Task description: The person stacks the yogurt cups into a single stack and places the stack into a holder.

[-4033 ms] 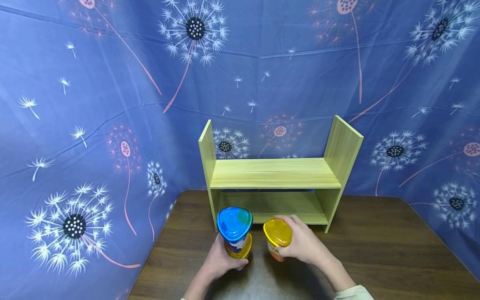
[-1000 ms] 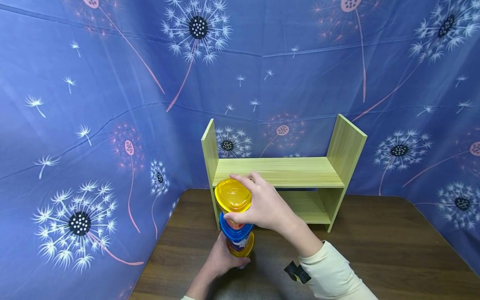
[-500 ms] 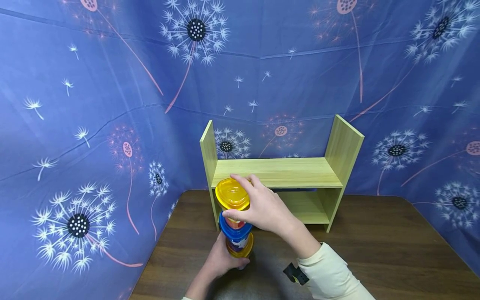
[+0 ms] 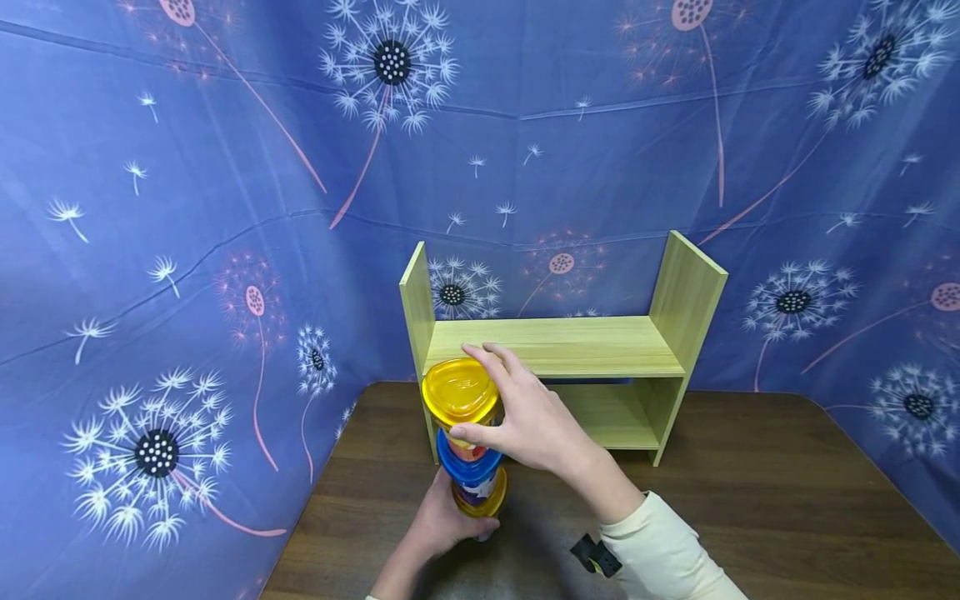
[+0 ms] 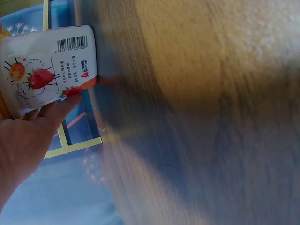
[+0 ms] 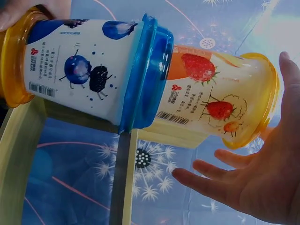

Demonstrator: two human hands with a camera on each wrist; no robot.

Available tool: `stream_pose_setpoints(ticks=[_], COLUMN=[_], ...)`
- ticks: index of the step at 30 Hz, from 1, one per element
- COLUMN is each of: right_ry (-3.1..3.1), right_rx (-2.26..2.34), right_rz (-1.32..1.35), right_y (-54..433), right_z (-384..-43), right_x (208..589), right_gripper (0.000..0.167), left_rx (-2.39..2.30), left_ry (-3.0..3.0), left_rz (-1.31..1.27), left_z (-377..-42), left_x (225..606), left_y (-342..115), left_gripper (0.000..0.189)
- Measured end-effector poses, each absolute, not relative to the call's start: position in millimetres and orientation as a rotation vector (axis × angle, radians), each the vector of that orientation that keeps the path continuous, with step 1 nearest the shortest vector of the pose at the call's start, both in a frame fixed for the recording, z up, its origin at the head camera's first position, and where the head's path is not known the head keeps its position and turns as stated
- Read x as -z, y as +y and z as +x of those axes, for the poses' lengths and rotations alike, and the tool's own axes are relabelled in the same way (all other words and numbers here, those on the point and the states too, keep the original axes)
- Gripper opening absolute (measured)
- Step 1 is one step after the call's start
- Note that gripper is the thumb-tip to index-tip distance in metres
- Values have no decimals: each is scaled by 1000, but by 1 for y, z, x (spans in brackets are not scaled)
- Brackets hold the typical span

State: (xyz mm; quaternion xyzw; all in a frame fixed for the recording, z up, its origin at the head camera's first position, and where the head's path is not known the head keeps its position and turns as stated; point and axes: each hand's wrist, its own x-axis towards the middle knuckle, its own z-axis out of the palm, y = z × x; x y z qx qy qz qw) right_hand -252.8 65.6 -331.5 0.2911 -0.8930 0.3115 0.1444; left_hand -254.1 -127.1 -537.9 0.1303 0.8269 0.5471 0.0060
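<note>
Three yogurt-style cups stand stacked over the table. At the top is a yellow-lidded strawberry cup (image 4: 459,390), printed with strawberries in the right wrist view. Under it sits a blue-lidded blueberry cup (image 6: 82,68). The lowest, a yellow-lidded strawberry cup (image 5: 37,70), is gripped by my left hand (image 4: 444,518) around its side. Beside the top cup my right hand (image 4: 536,421) has its fingers spread. The right wrist view shows a gap between most of these fingers and the cup wall; whether any fingertip touches the lid is hard to tell.
A light wooden two-tier shelf (image 4: 555,346) stands behind the stack on the dark wooden table (image 4: 787,500). Blue dandelion-print cloth (image 4: 480,192) hangs behind and to the left. A small black device (image 4: 596,556) is at the right wrist.
Four seconds ago my right hand held the yellow-lidded strawberry cup right of the stack; it now tops the blueberry cup. Over the last half second, that cup shifted slightly left and my right fingers loosened.
</note>
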Motion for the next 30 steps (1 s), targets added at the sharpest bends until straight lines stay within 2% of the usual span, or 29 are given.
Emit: stream_pose_setpoints(ticks=[16,30], right_ry=[-2341,-2382], right_rx=[-959,-910], right_rz=[823,672], right_y=[113,162], right_z=[-256,-260], right_x=[355,383], right_gripper=[76,76], left_rx=[-1692,-1686], left_ry=[2619,2622], left_rz=[452,431], left_z=[-253,-252], left_x=[535,535], left_y=[-128,-126], left_gripper=[97,98])
